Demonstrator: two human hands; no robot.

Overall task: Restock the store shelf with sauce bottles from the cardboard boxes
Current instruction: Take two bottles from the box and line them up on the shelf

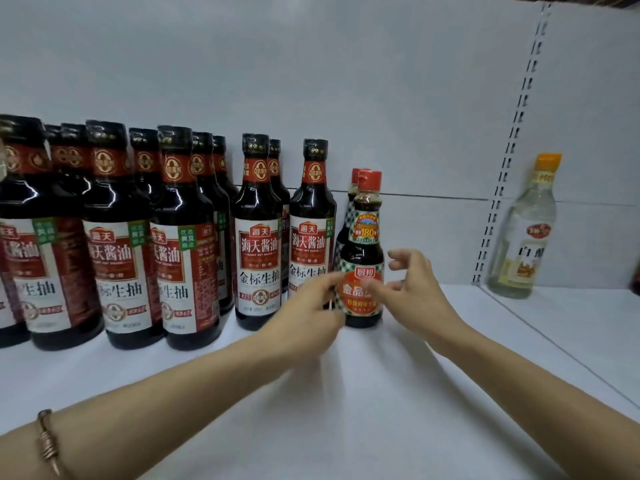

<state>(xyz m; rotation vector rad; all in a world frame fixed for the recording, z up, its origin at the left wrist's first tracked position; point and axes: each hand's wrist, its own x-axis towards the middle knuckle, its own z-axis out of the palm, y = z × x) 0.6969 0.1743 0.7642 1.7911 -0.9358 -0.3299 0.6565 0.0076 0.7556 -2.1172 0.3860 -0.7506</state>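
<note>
A small dark sauce bottle (364,251) with a red cap and an orange label stands upright on the white shelf (363,393). A second bottle of the same kind stands right behind it. My left hand (308,315) is just left of the front bottle, blurred, its fingers loosely bent at the label's edge. My right hand (414,289) is just right of the bottle, fingers spread and relaxed, thumb near the label. Neither hand wraps the bottle. Several tall soy sauce bottles (258,233) with black caps fill the shelf to the left.
A clear white vinegar bottle (523,230) with an orange cap stands alone in the neighbouring shelf bay at right, past a slotted upright (509,147). White shelf surface lies between the small bottles and the upright. No cardboard box is in view.
</note>
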